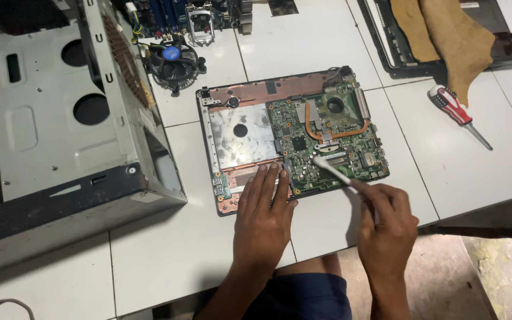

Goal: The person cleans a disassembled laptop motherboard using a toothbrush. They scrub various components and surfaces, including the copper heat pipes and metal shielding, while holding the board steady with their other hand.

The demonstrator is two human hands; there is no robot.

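An opened laptop base (238, 136) lies on the white tiled table, its green circuit board (333, 142) exposed with a copper heat pipe (339, 131) curving across it. My left hand (265, 204) rests flat on the base's near edge, fingers together and holding nothing. My right hand (386, 225) grips a white brush (332, 169) whose tip touches the near part of the circuit board.
A grey desktop computer case (60, 118) lies open at the left. A round cooling fan (173, 62) and another board sit at the back. A red-handled screwdriver (457, 112) lies at the right, beside a tan cloth (451, 35) draped over a black laptop frame (386, 41).
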